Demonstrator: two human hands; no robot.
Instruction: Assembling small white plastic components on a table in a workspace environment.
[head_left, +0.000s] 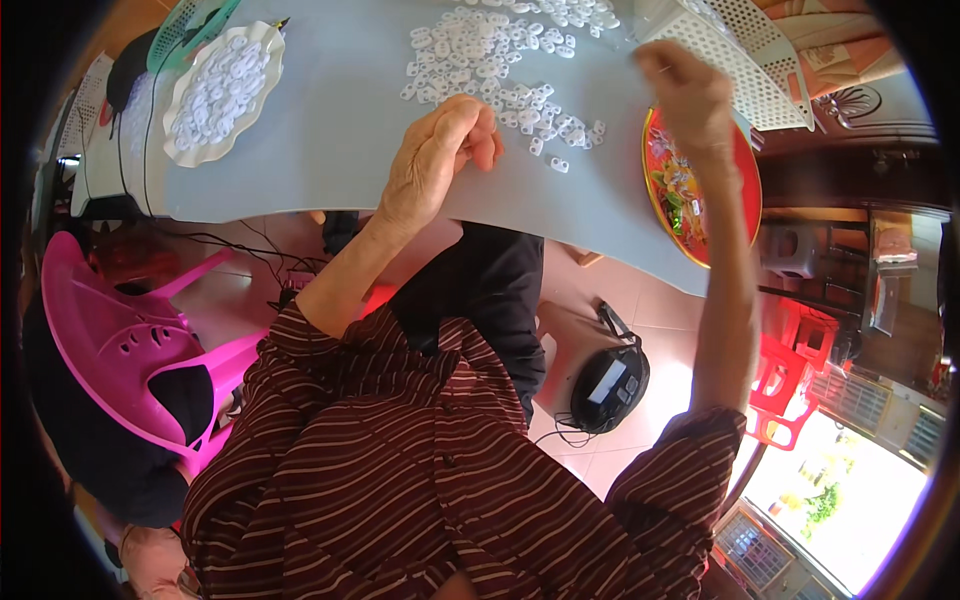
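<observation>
My left hand (432, 158) is over the grey-blue table (330, 130) near its front edge. Its fingers are curled together, and what they hold, if anything, is hidden. Just beyond it spreads a loose heap of small white plastic pieces with two holes (465, 60). Farther right, my right hand (692, 95) is raised, slightly blurred, with its fingers drawn together; I cannot make out anything in them. Below the right wrist lies a round red tray (750, 195) with a gold rim and a floral pattern, partly covered by my forearm. A small white piece (697, 206) lies in it.
A scalloped white dish (186, 152) full of white pieces stands at the left, by a green basket (205, 30). A perforated white basket (770, 75) is at the far right. Below are a pink chair (110, 335), a black rounded device (612, 388) and red stools (785, 375).
</observation>
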